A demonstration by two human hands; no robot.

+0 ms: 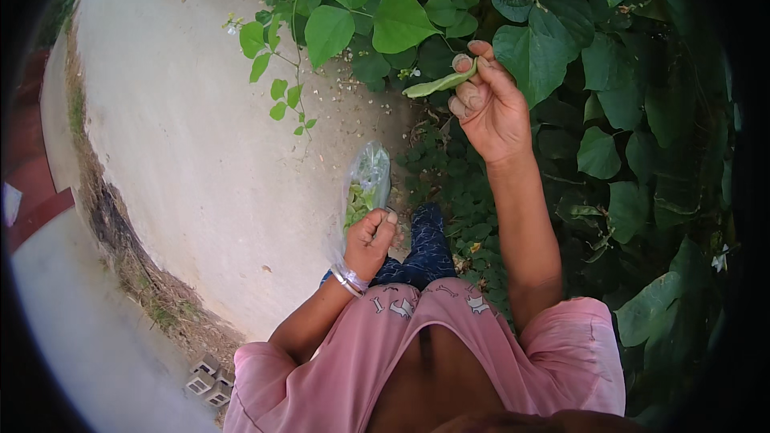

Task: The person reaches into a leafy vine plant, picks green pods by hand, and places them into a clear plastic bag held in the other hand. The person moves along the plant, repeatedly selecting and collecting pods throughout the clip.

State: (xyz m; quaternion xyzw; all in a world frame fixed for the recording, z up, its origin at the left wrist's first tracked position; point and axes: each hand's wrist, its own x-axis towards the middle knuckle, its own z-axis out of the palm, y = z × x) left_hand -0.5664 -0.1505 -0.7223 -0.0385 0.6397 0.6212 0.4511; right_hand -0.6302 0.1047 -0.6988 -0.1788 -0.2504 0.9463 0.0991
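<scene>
My right hand [499, 116] is raised among the leaves, its thumb and fingers pinching one end of a flat, pale green bean pod [435, 87]. The pod's free end points left, over the concrete. Lower down, in front of my body, my left hand [369, 242] is closed in a fist on a clear plastic bag [377, 162]. Through the film, green pods [360, 202] show inside. The bag hangs past the knuckles, and part of its plastic lies along my wrist.
A dense climbing bean plant [597, 104] with broad leaves and a few white flowers fills the right side and top. Thin vine tips [298, 88] hang over the pale concrete ground [184, 112]. Hollow blocks [210, 381] lie at the lower left, beside a dry grassy strip [132, 252].
</scene>
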